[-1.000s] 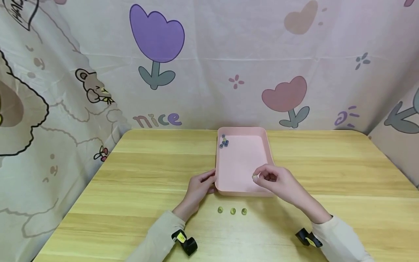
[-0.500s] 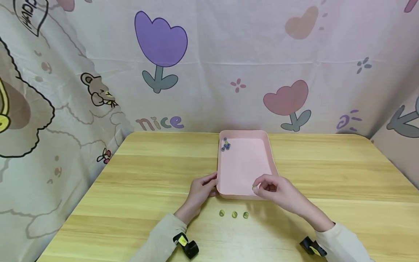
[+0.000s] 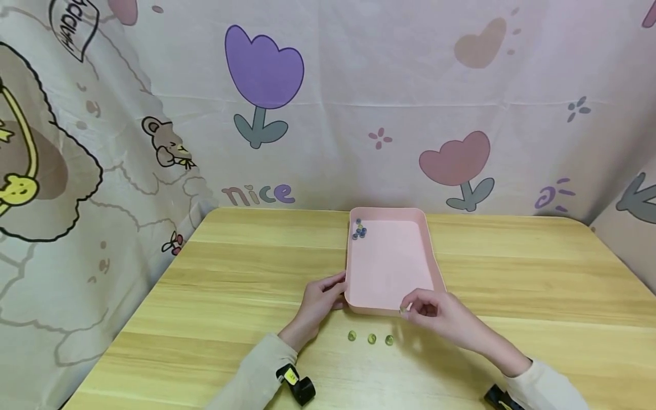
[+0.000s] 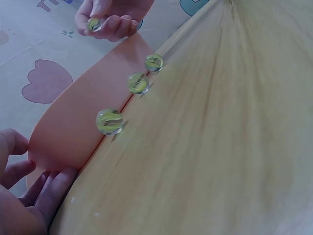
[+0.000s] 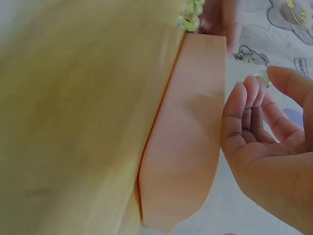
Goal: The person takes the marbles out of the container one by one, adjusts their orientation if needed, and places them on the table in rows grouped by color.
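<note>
My right hand (image 3: pixel 441 316) pinches a clear marble with a yellow-green swirl (image 4: pixel 94 24) between thumb and fingertip, at the near rim of a pink tray (image 3: pixel 389 267). Its other fingers curl loosely, as the right wrist view shows. My left hand (image 3: pixel 320 299) rests its fingers against the outside of the tray's near left corner. Three more yellow-green marbles lie in a row on the table in front of the tray: a left one (image 3: pixel 352 336), a middle one (image 3: pixel 372 339) and a right one (image 3: pixel 389 340).
Inside the tray's far left corner sit several blue marbles (image 3: pixel 363 232) and a yellow one (image 3: pixel 360 226). The wooden table (image 3: pixel 256 273) meets a printed cloth (image 3: pixel 338 114) at the back and sides.
My right hand has drawn back from over the tray's inside to its near rim, still pinching the marble. My left hand keeps its place at the corner. The head view has shifted slightly.
</note>
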`<state>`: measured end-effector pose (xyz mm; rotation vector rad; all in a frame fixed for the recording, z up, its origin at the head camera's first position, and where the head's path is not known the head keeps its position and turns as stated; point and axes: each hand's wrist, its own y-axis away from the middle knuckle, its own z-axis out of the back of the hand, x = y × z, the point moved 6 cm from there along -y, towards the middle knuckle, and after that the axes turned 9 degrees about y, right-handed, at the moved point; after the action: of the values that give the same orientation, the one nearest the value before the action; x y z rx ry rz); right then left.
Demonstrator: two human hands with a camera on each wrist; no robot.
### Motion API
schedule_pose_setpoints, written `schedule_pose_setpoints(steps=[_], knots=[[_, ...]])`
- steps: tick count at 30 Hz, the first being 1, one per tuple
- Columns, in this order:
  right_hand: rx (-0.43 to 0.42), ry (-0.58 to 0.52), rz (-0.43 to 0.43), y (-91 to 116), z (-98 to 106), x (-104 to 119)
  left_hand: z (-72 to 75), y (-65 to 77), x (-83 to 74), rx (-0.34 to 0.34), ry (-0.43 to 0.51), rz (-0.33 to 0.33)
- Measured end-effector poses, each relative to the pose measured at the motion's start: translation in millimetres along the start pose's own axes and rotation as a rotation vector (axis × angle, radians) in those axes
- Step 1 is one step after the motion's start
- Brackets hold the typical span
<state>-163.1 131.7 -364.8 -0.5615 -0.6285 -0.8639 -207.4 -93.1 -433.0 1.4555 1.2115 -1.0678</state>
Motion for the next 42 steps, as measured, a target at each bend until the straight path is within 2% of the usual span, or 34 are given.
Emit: schedule_pose_setpoints(steps=[12,17,20,27,34,42], knots=[[0.029,0.033,0.142,16,-6,2,-0.8,0.2,0.5,0.004,0.006,-0.001],[0.047,0.004,0.194,21,-13,2,-1.3,0.7,1.2,0.005,0.004,-0.001],[0.057,-0.019,0.191,23,-18,1,-2.0,0.7,2.1,0.01,0.004,-0.001],[0.108,-0.086,0.124,28,-25,-7,-2.3,-0.5,6.5,0.006,-0.012,0.009],[0.072,-0.022,0.093,30,-22,-14,-1.7,-0.1,2.1,0.001,0.007,-0.004],[0.058,-0.001,0.082,31,-23,-19,0.3,-1.9,2.1,-0.006,-0.008,0.003]])
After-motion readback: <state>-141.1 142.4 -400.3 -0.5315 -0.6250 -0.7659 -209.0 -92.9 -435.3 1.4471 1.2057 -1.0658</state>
